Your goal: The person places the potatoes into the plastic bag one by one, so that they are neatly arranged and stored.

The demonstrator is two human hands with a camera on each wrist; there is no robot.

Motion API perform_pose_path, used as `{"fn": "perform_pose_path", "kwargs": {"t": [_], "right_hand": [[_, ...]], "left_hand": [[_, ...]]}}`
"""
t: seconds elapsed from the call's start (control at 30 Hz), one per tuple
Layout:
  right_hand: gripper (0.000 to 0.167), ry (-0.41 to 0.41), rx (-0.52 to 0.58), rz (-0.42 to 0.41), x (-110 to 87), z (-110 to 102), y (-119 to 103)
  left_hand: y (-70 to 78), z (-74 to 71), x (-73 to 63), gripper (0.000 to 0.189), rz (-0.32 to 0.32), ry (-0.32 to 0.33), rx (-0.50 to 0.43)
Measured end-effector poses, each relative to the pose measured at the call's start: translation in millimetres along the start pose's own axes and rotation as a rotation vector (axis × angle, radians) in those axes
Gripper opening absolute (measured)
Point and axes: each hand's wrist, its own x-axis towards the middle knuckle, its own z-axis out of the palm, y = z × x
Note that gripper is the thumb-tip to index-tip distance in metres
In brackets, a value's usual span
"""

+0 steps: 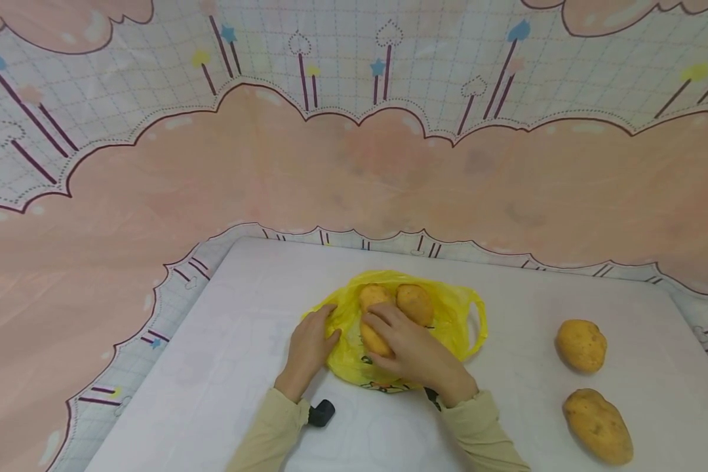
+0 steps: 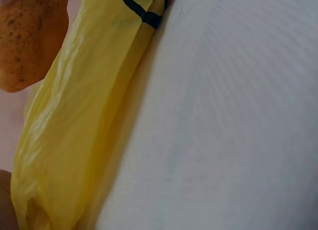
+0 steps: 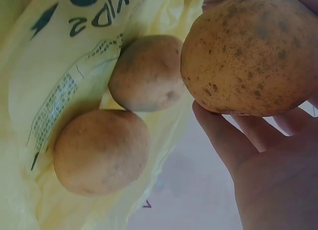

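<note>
A yellow plastic bag lies on the white table with its mouth spread. My right hand grips a potato over the bag; the right wrist view shows this potato up close between thumb and fingers. Two more potatoes lie inside the bag, one potato at the back right and another potato beside it. At the bag's left rim, my left hand holds the plastic edge between thumb and fingers. The left wrist view shows mostly the bag's side.
To the right on the table are two loose potatoes, a rounder potato farther back and a longer potato nearer. One bag handle loops out rightward. A patterned cloth hangs behind the table.
</note>
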Motion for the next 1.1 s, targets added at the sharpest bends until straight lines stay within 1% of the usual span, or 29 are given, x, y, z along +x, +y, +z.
{"fn": "perform_pose_path", "kwargs": {"t": [0.27,0.47,0.6,0.77,0.93,1.1], "right_hand": [[0.053,-0.045,-0.004,0.009,1.5,8,-3],[0.052,-0.054,-0.008,-0.004,3.3,12,-4],[0.052,-0.072,-0.019,-0.013,4.1,14,-4],[0.051,-0.103,-0.008,-0.031,5.0,17,-3],[0.051,-0.110,-0.023,-0.050,6.5,20,-3],[0.052,-0.126,-0.025,-0.039,6.8,23,-3]], "left_hand": [[-0.6,0.3,-0.5,0.048,0.012,0.009,0.006],[-1.1,0.5,-0.7,0.048,0.018,0.010,-0.003],[-0.7,-0.2,-0.5,0.048,0.015,0.006,-0.001],[-0.4,-0.6,0.5,0.048,0.007,-0.004,0.002],[-0.1,-0.8,1.0,0.048,0.006,-0.007,0.002],[-0.2,-0.7,0.5,0.048,0.002,-0.013,0.005]]}}
